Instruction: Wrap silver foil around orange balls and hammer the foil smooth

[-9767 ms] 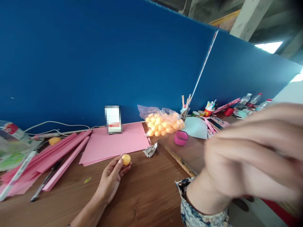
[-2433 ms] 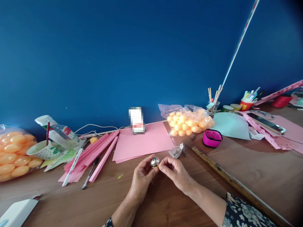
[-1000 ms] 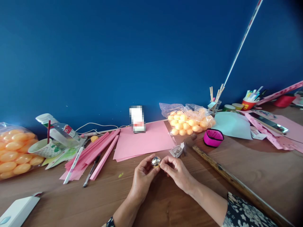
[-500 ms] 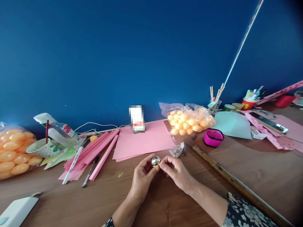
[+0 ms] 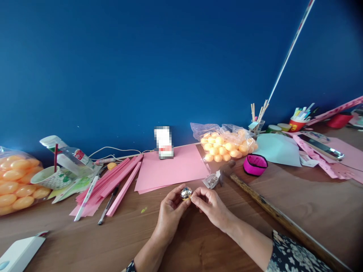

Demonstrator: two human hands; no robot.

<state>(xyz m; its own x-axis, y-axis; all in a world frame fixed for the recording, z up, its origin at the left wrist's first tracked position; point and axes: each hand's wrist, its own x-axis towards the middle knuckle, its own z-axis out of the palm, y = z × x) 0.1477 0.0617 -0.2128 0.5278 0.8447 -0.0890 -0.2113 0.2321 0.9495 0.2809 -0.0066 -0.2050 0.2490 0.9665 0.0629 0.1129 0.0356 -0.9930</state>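
Observation:
A small shiny silver ball (image 5: 186,193) is held above the table between the thumb and fingers of my left hand (image 5: 172,209). My right hand (image 5: 211,206) meets it from the right, thumb and forefinger pinched together at the ball's lower right edge. A trace of yellow shows under the ball there; what the right fingertips pinch is too small to make out. Just beyond my right hand lies a small clear packet (image 5: 211,181) with little shiny bits inside. Stacked pink paper sheets (image 5: 170,173) lie in front of both hands.
A wooden stick (image 5: 263,204) runs diagonally past my right forearm, near a magenta band (image 5: 255,165). Bags of orange balls (image 5: 224,147) stand behind and at far left. Pink strips (image 5: 113,177), pens (image 5: 109,204), a paper cup (image 5: 52,178) and a plastic bottle (image 5: 70,155) lie leftward.

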